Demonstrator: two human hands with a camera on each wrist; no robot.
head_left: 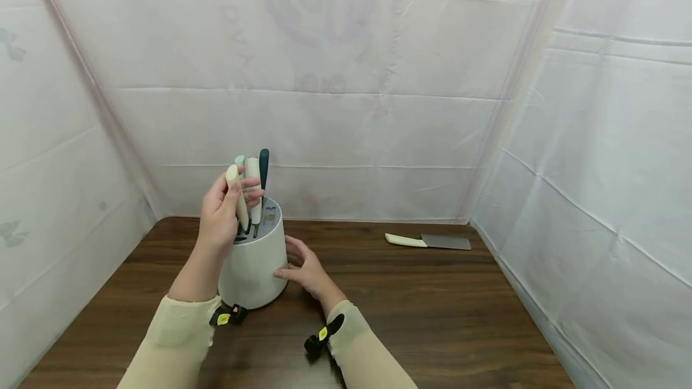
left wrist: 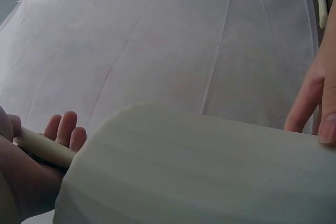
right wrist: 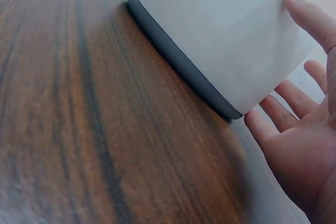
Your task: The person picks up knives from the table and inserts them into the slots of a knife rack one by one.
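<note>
Both hands work at a white knife block point(head_left: 254, 275) standing on the dark wooden table point(head_left: 432, 305). Her or his left hand point(head_left: 221, 215) has its fingers and thumb curled round a cream knife handle point(head_left: 236, 197) that leans out of a slot at the block's top, the blade out of sight inside; the left wrist view shows the same cream handle point(left wrist: 47, 148) crossing the palm with fingertips point(left wrist: 65, 129) wrapped over it. Right hand point(head_left: 303, 266) lies with straight, relaxed fingers flat against the block's lower side wall, gripping nothing, and the right wrist view shows the fingertips point(right wrist: 310, 19) touching the smooth white wall just above the block's dark grey base ring point(right wrist: 178, 61). Two more handles stand upright in the block just beside the held one, a white handle point(head_left: 253, 185) and a dark teal handle point(head_left: 264, 173), with a pale green tip behind them. Judging by its look, the held knife is light, stiff and smooth-handled, so a full wrap round the middle of the handle suits it, well clear of the edge. The block looks slick-sided and top-heavy with its load, best steadied low on the wall. A cleaver with a cream handle point(head_left: 427, 241) lies flat on the table, well apart to the right.
</note>
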